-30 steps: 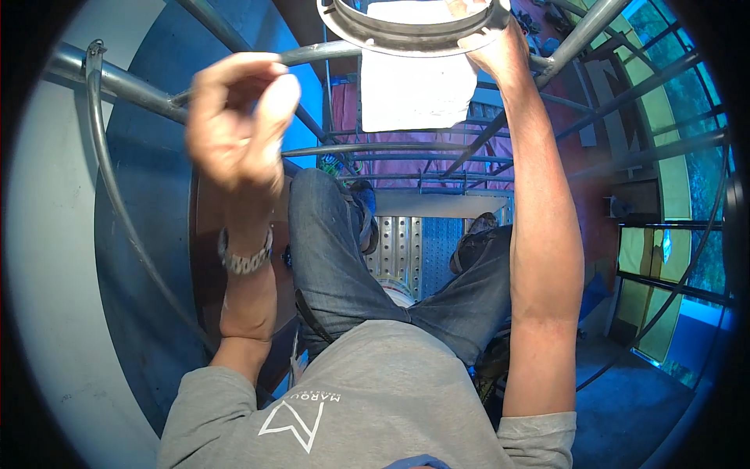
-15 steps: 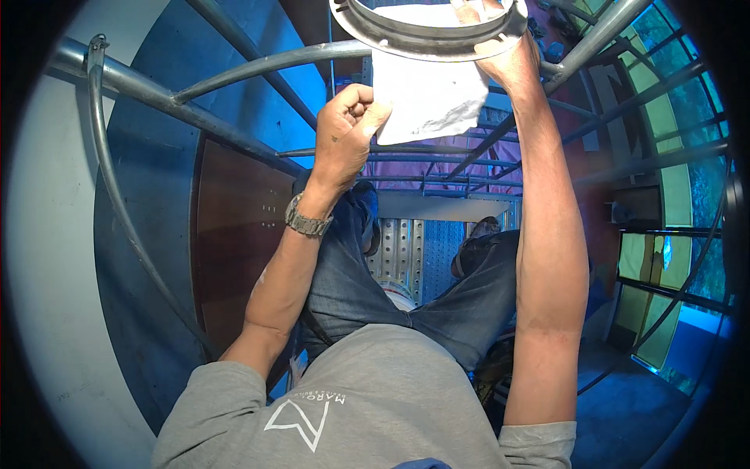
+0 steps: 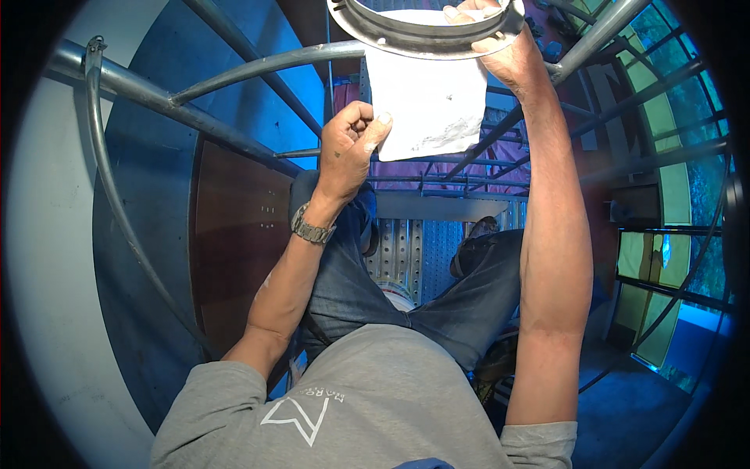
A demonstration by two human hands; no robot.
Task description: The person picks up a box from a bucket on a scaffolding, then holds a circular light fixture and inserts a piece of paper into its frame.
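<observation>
Up at the top edge, my right hand (image 3: 512, 61) is closed on the rim of a round metal ring (image 3: 414, 43) with a grey, flanged edge. A white sheet (image 3: 428, 105), paper or cloth, hangs below the ring and shows inside it too; its lower edge is creased and smudged. With thumb and bent fingers, my left hand (image 3: 348, 148) pinches the sheet's left edge near the lower corner. A metal watch (image 3: 311, 228) is on my left wrist. The ring's far side is cut off by the frame.
Metal scaffold tubes (image 3: 133, 82) run along the left, with more bars ahead and at the right. Below my legs lies a perforated metal platform (image 3: 398, 250). A brown panel (image 3: 234, 227) and a pale curved wall (image 3: 47, 273) stand at the left; windows (image 3: 668, 258) are at the right.
My left hand has drawn the sheet's lower edge down toward me, and the sheet hangs longer and flatter. The ring in my right hand has shifted only slightly.
</observation>
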